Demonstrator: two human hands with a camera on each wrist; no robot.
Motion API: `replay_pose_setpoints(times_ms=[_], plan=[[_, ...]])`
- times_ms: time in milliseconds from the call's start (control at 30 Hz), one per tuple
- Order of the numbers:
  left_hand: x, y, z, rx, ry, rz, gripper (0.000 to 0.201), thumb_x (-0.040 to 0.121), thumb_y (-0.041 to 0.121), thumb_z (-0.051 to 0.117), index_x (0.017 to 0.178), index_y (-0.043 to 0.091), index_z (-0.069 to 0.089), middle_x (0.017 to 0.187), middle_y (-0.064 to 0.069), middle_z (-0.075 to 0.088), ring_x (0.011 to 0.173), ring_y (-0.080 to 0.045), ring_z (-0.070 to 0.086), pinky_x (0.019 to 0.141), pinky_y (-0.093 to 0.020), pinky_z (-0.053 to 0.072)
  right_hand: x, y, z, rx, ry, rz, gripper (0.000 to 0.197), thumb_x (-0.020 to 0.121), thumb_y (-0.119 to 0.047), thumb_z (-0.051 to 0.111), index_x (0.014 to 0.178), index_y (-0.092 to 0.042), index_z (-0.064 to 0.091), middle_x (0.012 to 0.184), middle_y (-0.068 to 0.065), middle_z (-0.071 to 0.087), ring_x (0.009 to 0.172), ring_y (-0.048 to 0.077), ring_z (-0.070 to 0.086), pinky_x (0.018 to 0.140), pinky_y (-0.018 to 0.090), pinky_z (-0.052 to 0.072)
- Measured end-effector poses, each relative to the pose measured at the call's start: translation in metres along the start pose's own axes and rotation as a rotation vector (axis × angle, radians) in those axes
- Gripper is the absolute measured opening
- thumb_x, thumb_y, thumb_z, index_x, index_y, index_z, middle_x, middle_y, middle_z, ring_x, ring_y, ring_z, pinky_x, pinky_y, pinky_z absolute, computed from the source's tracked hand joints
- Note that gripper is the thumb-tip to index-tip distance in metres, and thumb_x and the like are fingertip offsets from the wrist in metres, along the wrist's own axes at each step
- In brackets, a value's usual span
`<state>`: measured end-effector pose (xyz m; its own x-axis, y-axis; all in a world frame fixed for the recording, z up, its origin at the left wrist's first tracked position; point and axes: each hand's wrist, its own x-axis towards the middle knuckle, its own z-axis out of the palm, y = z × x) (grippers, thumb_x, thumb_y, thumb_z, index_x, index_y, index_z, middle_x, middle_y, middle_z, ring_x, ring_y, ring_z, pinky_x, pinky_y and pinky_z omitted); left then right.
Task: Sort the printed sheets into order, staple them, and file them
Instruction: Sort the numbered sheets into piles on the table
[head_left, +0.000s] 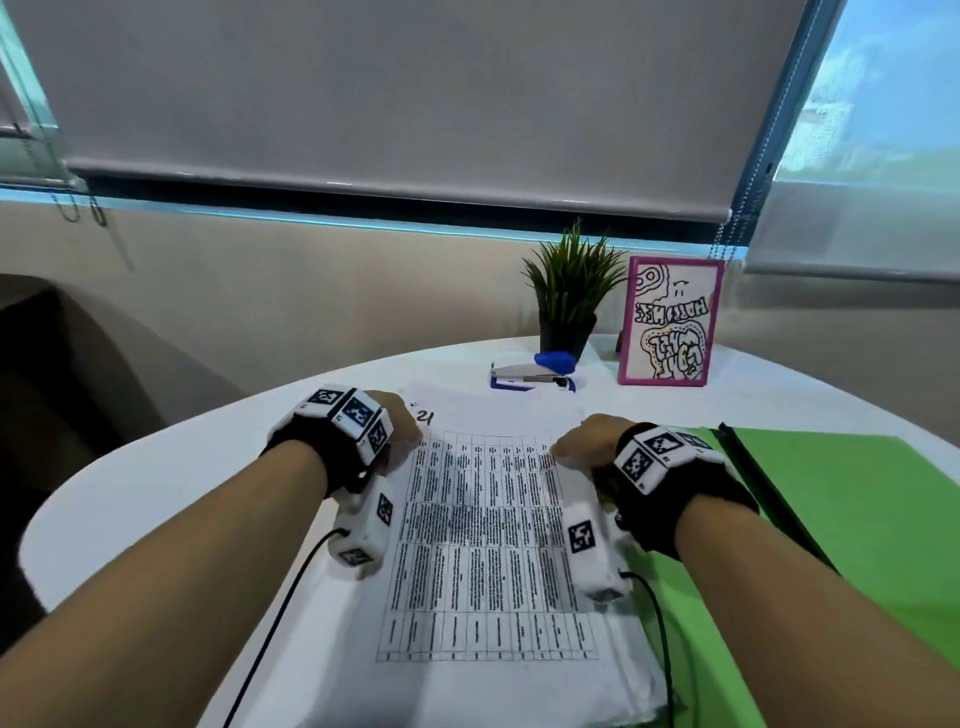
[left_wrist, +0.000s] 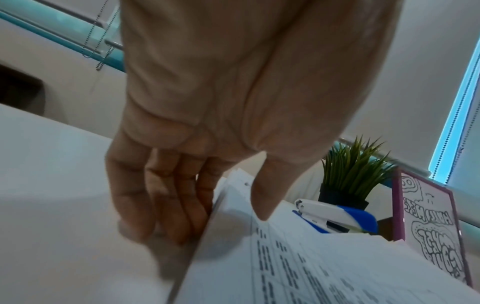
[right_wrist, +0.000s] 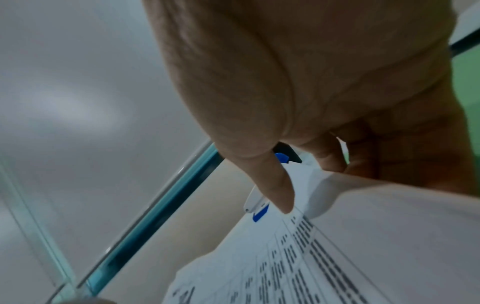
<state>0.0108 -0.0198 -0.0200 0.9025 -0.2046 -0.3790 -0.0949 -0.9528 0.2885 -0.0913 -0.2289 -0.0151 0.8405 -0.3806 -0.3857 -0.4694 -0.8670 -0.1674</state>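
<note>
A stack of printed sheets with a table of text and a handwritten "21" lies on the white round table in front of me. My left hand holds the stack's far left edge. In the left wrist view its thumb lies on top of the sheets and its fingers run down beside and under that edge. My right hand pinches the far right edge, thumb on top of the sheets, fingers behind. A white and blue stapler sits beyond the stack. An open green folder lies to the right.
A potted green plant and a pink-framed drawing stand at the table's far side behind the stapler. A window with a lowered grey blind is behind them. The table's curved edge runs along the left.
</note>
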Motion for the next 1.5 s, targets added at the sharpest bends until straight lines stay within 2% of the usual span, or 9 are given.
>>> replay_pose_setpoints(times_ms=[167, 333, 467, 533, 667, 900, 1100, 1300, 1500], plan=[[-0.001, -0.003, 0.005, -0.207, -0.091, 0.023, 0.021, 0.082, 0.023, 0.067, 0.079, 0.002, 0.063, 0.083, -0.016, 0.071, 0.078, -0.030, 0.068, 0.090, -0.044, 0.055, -0.018, 0.005, -0.003, 0.183, -0.015, -0.034, 0.019, 0.098, -0.015, 0.041, 0.114, -0.008, 0.049, 0.111, 0.013, 0.050, 0.100, 0.024, 0.050, 0.080, 0.026, 0.037], [-0.025, 0.002, 0.021, -0.242, -0.142, 0.218, 0.024, 0.086, 0.017, 0.069, 0.083, -0.005, 0.060, 0.072, -0.014, 0.069, 0.060, -0.021, 0.067, 0.062, -0.030, 0.057, -0.046, 0.024, 0.008, 0.297, 0.123, -0.047, 0.007, 0.090, -0.007, 0.047, 0.096, -0.004, 0.049, 0.082, 0.011, 0.054, 0.069, 0.022, 0.052, 0.050, 0.026, 0.038], [-0.045, 0.007, 0.032, -0.075, -0.146, 0.312, 0.029, 0.088, 0.018, 0.067, 0.103, -0.006, 0.064, 0.099, -0.020, 0.071, 0.092, -0.036, 0.070, 0.085, -0.044, 0.057, -0.068, 0.048, 0.008, 0.167, 0.097, -0.019, 0.015, 0.084, -0.004, 0.053, 0.094, 0.002, 0.063, 0.091, 0.018, 0.068, 0.076, 0.026, 0.062, 0.058, 0.027, 0.048], [-0.056, 0.008, 0.030, 0.116, 0.019, 0.353, 0.030, 0.083, 0.025, 0.069, 0.099, 0.001, 0.061, 0.095, -0.015, 0.067, 0.092, -0.032, 0.067, 0.079, -0.036, 0.054, -0.079, 0.055, 0.007, -0.033, 0.164, 0.028, 0.024, 0.085, -0.013, 0.060, 0.103, 0.003, 0.063, 0.100, 0.015, 0.067, 0.091, 0.030, 0.063, 0.068, 0.029, 0.049], [-0.047, 0.007, 0.024, 0.131, 0.185, 0.397, 0.047, 0.079, 0.033, 0.073, 0.109, 0.008, 0.048, 0.104, -0.011, 0.061, 0.094, -0.031, 0.060, 0.082, -0.039, 0.053, -0.082, 0.055, -0.002, -0.154, 0.424, -0.081, 0.047, 0.090, -0.038, 0.061, 0.123, -0.006, 0.048, 0.122, 0.016, 0.054, 0.111, 0.033, 0.054, 0.091, 0.039, 0.046], [-0.031, 0.019, 0.011, 0.139, 0.153, 0.450, 0.033, 0.083, 0.025, 0.073, 0.107, 0.007, 0.061, 0.096, -0.006, 0.074, 0.075, -0.019, 0.067, 0.077, -0.029, 0.054, -0.069, 0.005, -0.009, -0.105, 0.293, -0.535, 0.037, 0.086, -0.034, 0.068, 0.116, -0.014, 0.059, 0.115, 0.001, 0.061, 0.098, 0.016, 0.060, 0.084, 0.027, 0.048], [-0.021, 0.014, 0.006, 0.088, 0.208, 0.524, 0.015, 0.085, 0.025, 0.071, 0.076, 0.017, 0.061, 0.072, 0.004, 0.072, 0.050, -0.008, 0.066, 0.070, -0.027, 0.054, -0.029, -0.014, 0.011, -0.043, 0.309, -0.567, 0.040, 0.084, -0.029, 0.072, 0.120, -0.018, 0.057, 0.124, -0.003, 0.061, 0.088, 0.009, 0.049, 0.081, 0.023, 0.037], [-0.027, 0.008, 0.005, 0.245, 0.246, 0.570, 0.029, 0.091, 0.040, 0.055, 0.073, 0.020, 0.064, 0.059, 0.006, 0.067, 0.058, -0.010, 0.062, 0.061, -0.023, 0.043, -0.007, -0.015, 0.019, 0.062, 0.304, -0.548, 0.047, 0.079, -0.029, 0.076, 0.120, -0.018, 0.057, 0.121, -0.001, 0.060, 0.091, 0.013, 0.052, 0.085, 0.030, 0.045], [-0.027, 0.007, 0.004, 0.231, 0.249, 0.618, 0.040, 0.095, 0.052, 0.047, 0.072, 0.023, 0.061, 0.063, 0.010, 0.060, 0.060, -0.005, 0.052, 0.058, -0.026, 0.038, -0.005, -0.011, 0.017, 0.149, 0.454, -0.689, 0.014, 0.080, -0.022, 0.076, 0.077, -0.022, 0.062, 0.085, -0.009, 0.061, 0.074, 0.015, 0.061, 0.076, 0.039, 0.053]])
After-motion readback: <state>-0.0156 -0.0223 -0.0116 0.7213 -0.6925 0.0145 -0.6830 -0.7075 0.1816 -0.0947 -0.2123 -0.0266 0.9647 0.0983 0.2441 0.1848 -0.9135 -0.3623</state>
